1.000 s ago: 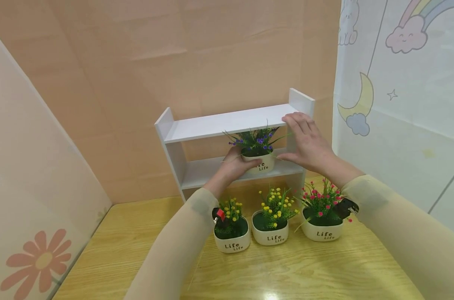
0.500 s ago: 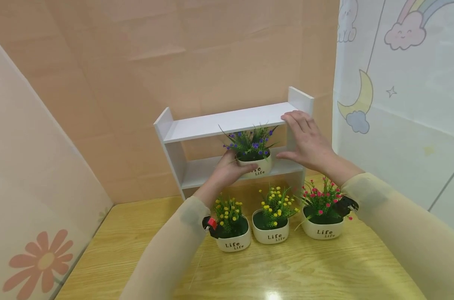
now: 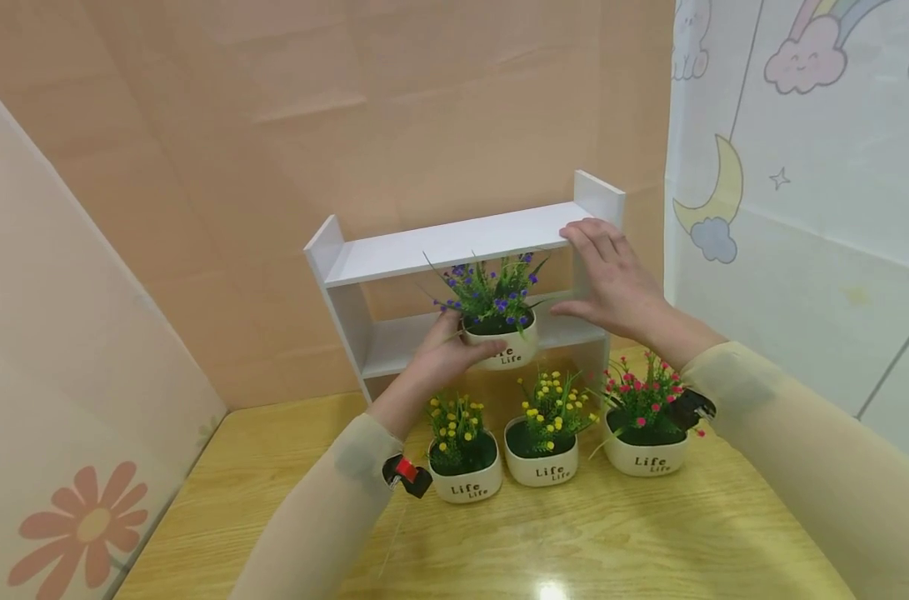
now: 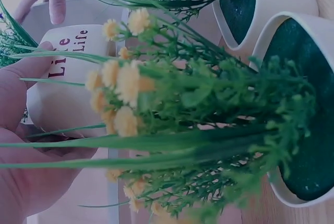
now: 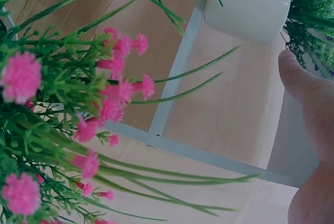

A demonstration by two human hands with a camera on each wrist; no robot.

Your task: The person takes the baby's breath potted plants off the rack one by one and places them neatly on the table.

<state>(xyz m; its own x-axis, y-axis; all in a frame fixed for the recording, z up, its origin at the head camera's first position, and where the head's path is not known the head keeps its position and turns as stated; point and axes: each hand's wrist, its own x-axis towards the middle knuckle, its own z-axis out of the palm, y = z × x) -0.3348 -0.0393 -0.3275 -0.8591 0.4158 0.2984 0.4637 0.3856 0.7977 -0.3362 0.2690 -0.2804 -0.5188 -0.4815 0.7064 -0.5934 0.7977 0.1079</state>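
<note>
A white pot of purple artificial flowers [image 3: 508, 350], marked "Life", is held in my left hand [image 3: 448, 354], the thumb across its front. In the left wrist view the same flowerpot [image 4: 78, 88] shows behind yellow blooms, the hand around its near end. It hangs just in front of the middle board of a white two-tier shelf [image 3: 454, 242]. My right hand [image 3: 611, 271] rests its fingertips on the upper board near the right end, the thumb stretched out below. That thumb [image 5: 305, 85] points toward the pot in the right wrist view, apart from it.
Two yellow-flowered pots [image 3: 465, 483] [image 3: 541, 467] and a pink-flowered pot [image 3: 645, 458] stand in a row on the wooden table [image 3: 574, 550], before the shelf. An orange backdrop [image 3: 461, 108] is behind, with a printed wall [image 3: 814, 250] at right.
My left hand has drawn the purple flowerpot off the middle board, toward me and slightly left and down. The right hand has stayed on the upper board.
</note>
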